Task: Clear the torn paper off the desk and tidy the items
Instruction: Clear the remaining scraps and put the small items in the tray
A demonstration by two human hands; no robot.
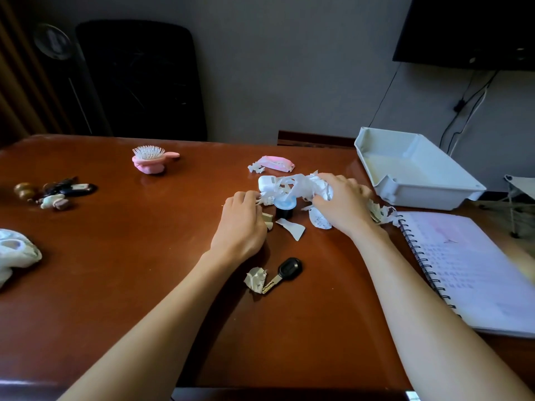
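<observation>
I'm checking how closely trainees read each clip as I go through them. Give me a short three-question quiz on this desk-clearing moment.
1. True or false: torn paper already lies inside the white tray.
2. What lies right beside the crumpled scrap nearest the person? A) key B) hairbrush C) notebook
3. Fill in: the right hand grips a wad of ____.

Key: 1 false, no paper shows in it; 2 A, the key; 3 torn paper.
</observation>
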